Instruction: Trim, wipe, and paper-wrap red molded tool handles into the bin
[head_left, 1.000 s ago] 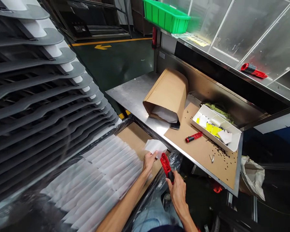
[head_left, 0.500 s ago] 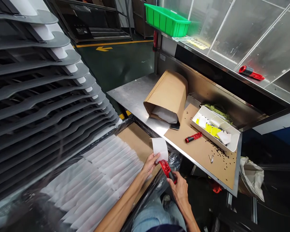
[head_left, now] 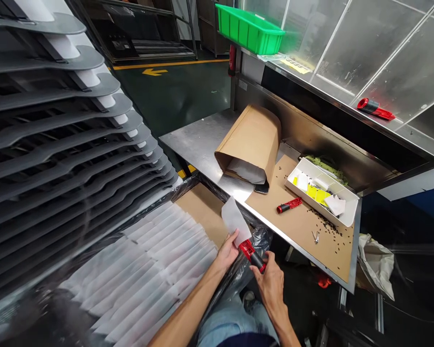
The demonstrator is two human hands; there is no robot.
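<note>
My left hand [head_left: 227, 251] pinches a small white paper sheet [head_left: 233, 220] by its lower edge and holds it upright. My right hand [head_left: 272, 283] grips a red and black hand tool [head_left: 251, 253] by its black end. The tool's red tip touches the bottom of the sheet. Both hands hover over the edge of a low surface covered with rows of overlapping white paper sheets [head_left: 144, 270] lying on brown cardboard [head_left: 201, 209] and black plastic film.
A steel workbench [head_left: 198, 140] to the right carries a bent cardboard sleeve [head_left: 251, 142], a second red tool [head_left: 290, 205], a white tray [head_left: 349, 212] of labels and scattered black bits. A stack of grey moulded panels [head_left: 58, 144] rises at left. A green bin [head_left: 249, 29] sits above.
The left hand lifted the white sheet from lying flat to standing upright, then tilted it left. The right hand brought the red tool's tip under the sheet's lower edge.
</note>
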